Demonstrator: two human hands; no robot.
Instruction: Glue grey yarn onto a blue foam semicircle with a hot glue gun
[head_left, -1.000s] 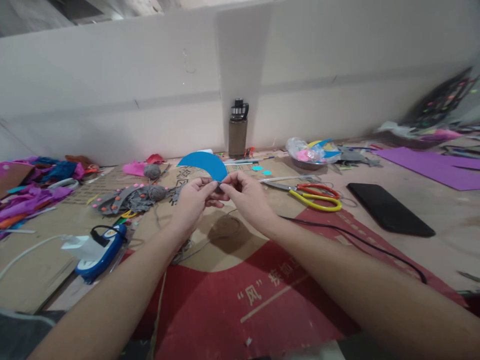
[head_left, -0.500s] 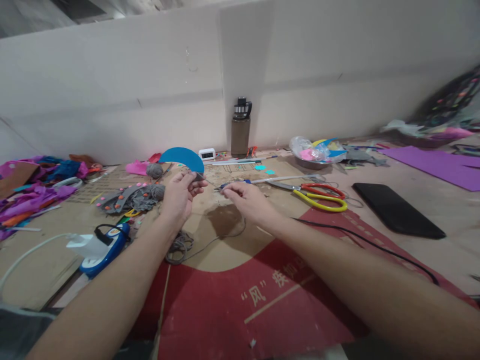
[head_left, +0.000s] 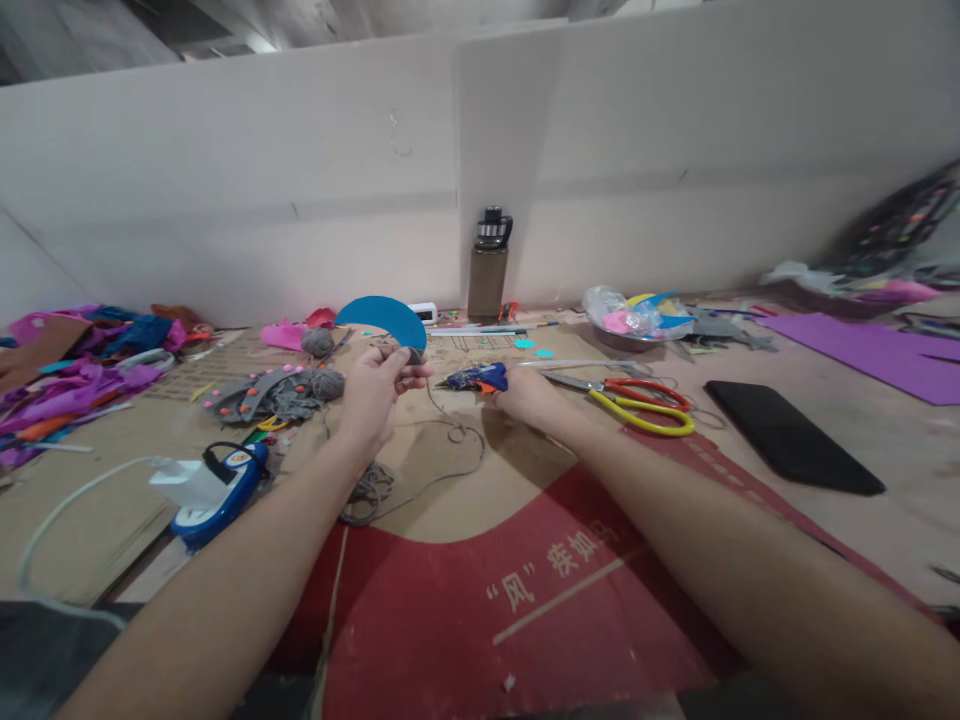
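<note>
My left hand pinches the lower right end of a blue crescent-shaped piece, where grey yarn covers the tip. From there a loose strand of grey yarn hangs down and loops across the cardboard to a small tangled bundle beside my left forearm. My right hand is closed at the back of a blue hot glue gun, whose nozzle points left toward my left hand. The right fingers are partly hidden behind the hand.
Scissors with red and yellow handles lie right of my right hand, near a black phone. A blue-and-white power strip sits left. A bottle stands by the wall. Grey craft pieces and a bowl flank the work area.
My right hand has let go of the yarn strand and moved right to the glue gun. The strand now hangs slack. My left hand still holds the blue piece.
</note>
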